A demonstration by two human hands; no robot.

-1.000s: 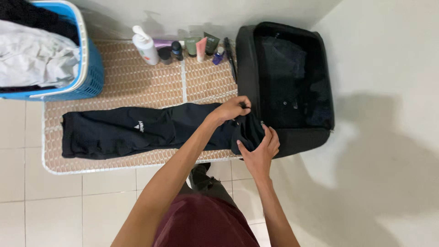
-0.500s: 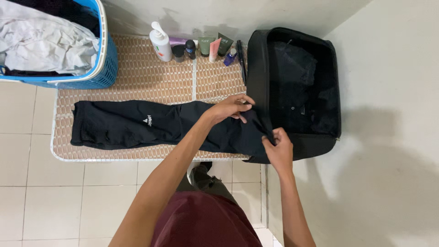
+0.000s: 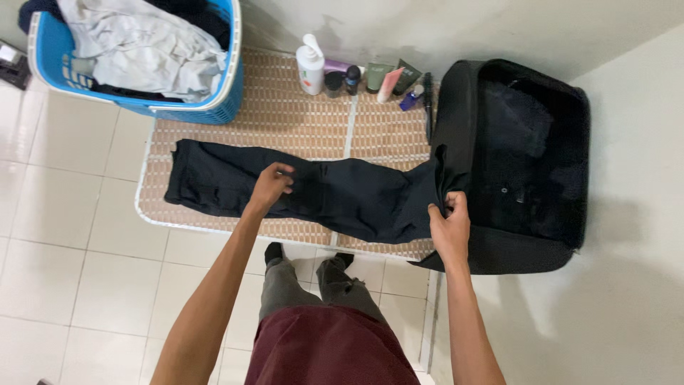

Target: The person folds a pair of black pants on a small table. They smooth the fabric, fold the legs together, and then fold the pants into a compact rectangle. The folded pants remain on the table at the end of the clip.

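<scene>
Black trousers (image 3: pixel 342 196) now spread flatter on mat (image 3: pixel 285 128); left hand (image 3: pixel 271 187) shifted to mid-leg, pinching cloth; right hand (image 3: pixel 450 227) kept closed on waistband beside black suitcase (image 3: pixel 527 164).

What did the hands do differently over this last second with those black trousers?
The left hand left the waist end and slid along the black trousers to their middle. The right hand kept its pinch on the waist end by the open black suitcase. The trousers still lie on the mat.
</scene>
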